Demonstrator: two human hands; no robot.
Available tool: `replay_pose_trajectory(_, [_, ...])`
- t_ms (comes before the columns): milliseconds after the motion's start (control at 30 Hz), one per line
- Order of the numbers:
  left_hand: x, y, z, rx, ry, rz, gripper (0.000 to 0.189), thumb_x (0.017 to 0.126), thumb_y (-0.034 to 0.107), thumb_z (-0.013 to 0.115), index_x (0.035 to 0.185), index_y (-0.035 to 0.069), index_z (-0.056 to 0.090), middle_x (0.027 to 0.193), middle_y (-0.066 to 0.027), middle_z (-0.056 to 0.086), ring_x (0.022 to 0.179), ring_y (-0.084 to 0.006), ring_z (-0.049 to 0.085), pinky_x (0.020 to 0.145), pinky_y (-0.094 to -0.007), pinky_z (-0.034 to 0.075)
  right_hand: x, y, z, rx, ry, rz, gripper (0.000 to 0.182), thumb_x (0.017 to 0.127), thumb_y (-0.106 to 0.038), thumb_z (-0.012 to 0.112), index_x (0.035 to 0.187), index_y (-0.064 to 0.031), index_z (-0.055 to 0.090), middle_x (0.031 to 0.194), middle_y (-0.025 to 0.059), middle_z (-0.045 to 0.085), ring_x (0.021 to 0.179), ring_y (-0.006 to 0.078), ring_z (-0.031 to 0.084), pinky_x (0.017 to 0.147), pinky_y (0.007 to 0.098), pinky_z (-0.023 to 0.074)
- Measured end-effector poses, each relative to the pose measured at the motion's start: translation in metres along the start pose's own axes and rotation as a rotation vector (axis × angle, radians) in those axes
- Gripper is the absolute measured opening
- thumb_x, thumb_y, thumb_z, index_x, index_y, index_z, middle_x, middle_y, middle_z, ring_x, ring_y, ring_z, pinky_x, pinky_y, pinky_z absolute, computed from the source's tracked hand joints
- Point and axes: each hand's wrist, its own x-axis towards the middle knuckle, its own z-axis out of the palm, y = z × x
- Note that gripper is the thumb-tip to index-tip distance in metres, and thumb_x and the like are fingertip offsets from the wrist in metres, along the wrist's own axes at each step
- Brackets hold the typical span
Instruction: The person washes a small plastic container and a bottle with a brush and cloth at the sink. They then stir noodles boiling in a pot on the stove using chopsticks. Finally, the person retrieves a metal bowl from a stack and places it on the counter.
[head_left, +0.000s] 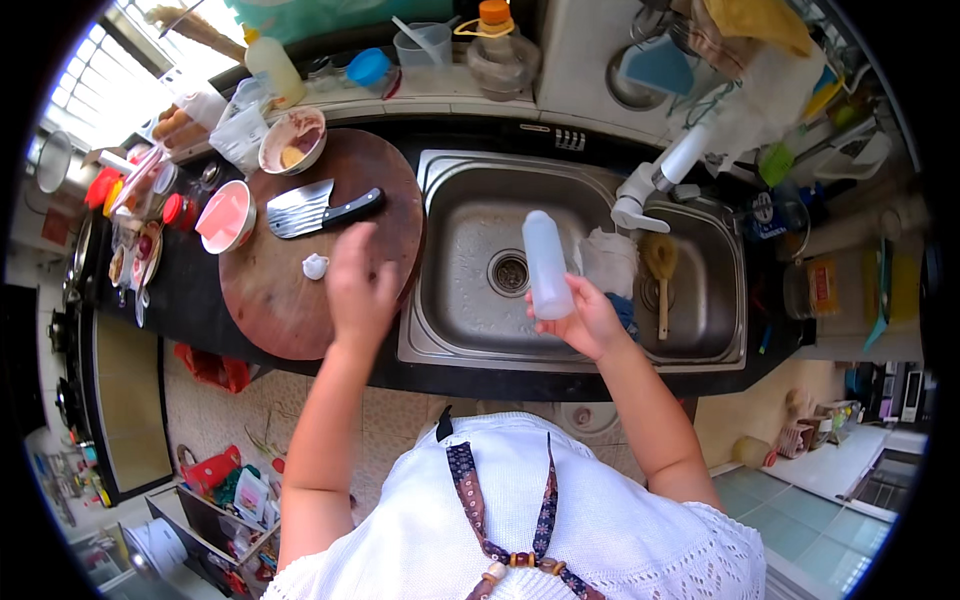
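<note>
My right hand (581, 319) is closed round the lower part of a translucent plastic bottle (547, 262), tilted above the left basin of a steel sink (457, 315). My left hand (361, 281), slightly blurred, hovers over the right part of a round wooden chopping board (292, 322) with its fingers apart, and nothing shows in it. Just left of it on the board lies a small white piece (315, 266), whose kind I cannot tell. Beyond it rests a cleaver (304, 210) with a black handle. A bowl with food remains (307, 124) stands at the board's far edge.
A white faucet (637, 199) rises behind the sink. A brush (660, 259) lies in the right basin, and cloths (609, 259) hang over the divider. A bowl with something pink (226, 217) and a red-lidded jar (178, 211) stand left of the board. Bottles and containers line the back ledge.
</note>
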Motion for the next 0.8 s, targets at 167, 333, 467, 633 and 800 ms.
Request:
replay_pose_trajectory(167, [-0.012, 0.067, 0.07, -0.975, -0.631, -0.73, 0.045, 0.085, 0.028, 0.057, 0.116, -0.002, 0.045, 0.103, -0.0115, 0.057, 0.092, -0.0211, 0.056, 0.085, -0.031, 0.042, -0.005, -0.001, 0.02, 0.022, -0.122, -0.016, 0.04, 0.092, -0.031, 0.03, 0.119, -0.0034, 0.041, 0.098, 0.0152, 0.056, 0.079, 0.0232, 0.057, 0.063, 0.0342, 0.0472])
replay_pose_trajectory(333, [-0.001, 0.097, 0.098, -1.399, -0.939, -0.973, 0.043, 0.092, 0.04, 0.04, 0.115, 0.005, 0.045, 0.101, -0.0095, 0.058, 0.091, -0.0195, 0.056, 0.079, -0.0324, 0.044, -0.013, -0.002, 0.022, -0.262, 0.018, -0.068, 0.047, 0.092, -0.041, 0.029, 0.121, -0.0056, 0.039, 0.091, 0.0111, 0.057, 0.066, 0.0186, 0.058, 0.055, 0.0282, 0.0471])
replay_pose_trajectory(467, [-0.001, 0.101, 0.112, -1.589, -0.862, -1.142, 0.044, 0.092, 0.043, 0.036, 0.115, 0.007, 0.046, 0.1, -0.0101, 0.057, 0.088, -0.0207, 0.057, 0.077, -0.0325, 0.045, -0.034, -0.007, 0.033, -0.785, 0.255, -0.292, 0.061, 0.084, -0.037, 0.054, 0.129, -0.0021, 0.033, 0.07, 0.0069, 0.058, 0.054, 0.0138, 0.055, 0.051, 0.0237, 0.0437])
replay_pose_trajectory(633, [0.0, 0.119, 0.113, -1.575, -0.815, -1.194, 0.046, 0.092, 0.045, 0.036, 0.114, 0.007, 0.047, 0.102, -0.0088, 0.057, 0.092, -0.0196, 0.057, 0.075, -0.0324, 0.046, -0.045, -0.012, 0.041, -1.41, 0.46, -0.64, 0.067, 0.067, -0.027, 0.074, 0.122, -0.002, 0.046, 0.054, 0.0067, 0.053, 0.045, 0.0141, 0.05, 0.048, 0.0252, 0.0417])
replay_pose_trajectory(800, [-0.002, 0.134, 0.11, -1.497, -0.783, -1.265, 0.046, 0.091, 0.046, 0.037, 0.114, 0.008, 0.047, 0.103, -0.0078, 0.057, 0.094, -0.0183, 0.056, 0.076, -0.0325, 0.045, -0.04, -0.014, 0.041, -1.375, 0.536, -0.728, 0.047, 0.068, -0.026, 0.072, 0.105, -0.0009, 0.06, 0.051, 0.0075, 0.051, 0.044, 0.0151, 0.049, 0.047, 0.0269, 0.0412])
